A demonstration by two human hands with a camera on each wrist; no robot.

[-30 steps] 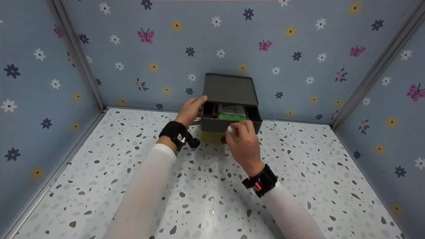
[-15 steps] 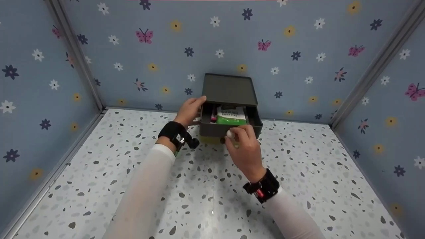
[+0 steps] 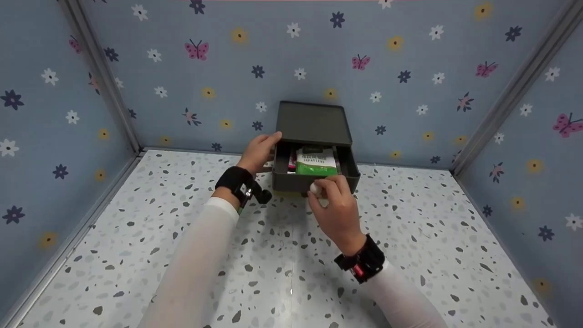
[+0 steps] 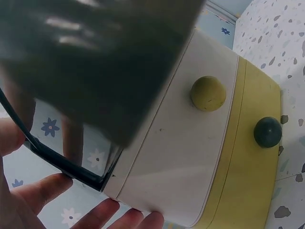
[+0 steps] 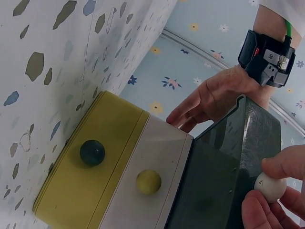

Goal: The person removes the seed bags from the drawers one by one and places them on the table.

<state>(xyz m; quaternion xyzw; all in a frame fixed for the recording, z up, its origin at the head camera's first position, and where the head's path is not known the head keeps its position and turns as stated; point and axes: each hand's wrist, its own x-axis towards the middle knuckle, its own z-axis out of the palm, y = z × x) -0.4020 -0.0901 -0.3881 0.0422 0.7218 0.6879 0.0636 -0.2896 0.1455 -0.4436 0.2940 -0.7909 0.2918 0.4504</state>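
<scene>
A small stacked drawer cabinet stands against the back wall, with a dark green top panel (image 3: 314, 122). Its dark green top drawer (image 3: 291, 183) is pulled out toward me. My right hand (image 3: 336, 209) pinches the drawer's round white knob (image 5: 271, 187) between thumb and fingers. My left hand (image 3: 258, 153) rests on the cabinet's left side, its fingers (image 5: 187, 112) lying straight along it and the thumb near the top corner. Inside the drawer lie a green-and-white packet (image 3: 316, 162) with printing and something pink (image 3: 292, 160) beside it, partly covered.
Below are a white drawer (image 4: 171, 143) with a yellow knob (image 4: 208, 93) and a yellow drawer (image 4: 248, 157) with a dark green knob (image 4: 268, 132), both closed. Flower-patterned walls (image 3: 227, 59) enclose the speckled white surface (image 3: 273, 273) on three sides.
My right hand has drawn the top drawer farther out toward me, so more of the packet and the pink item shows. The left hand has stayed at the cabinet's side.
</scene>
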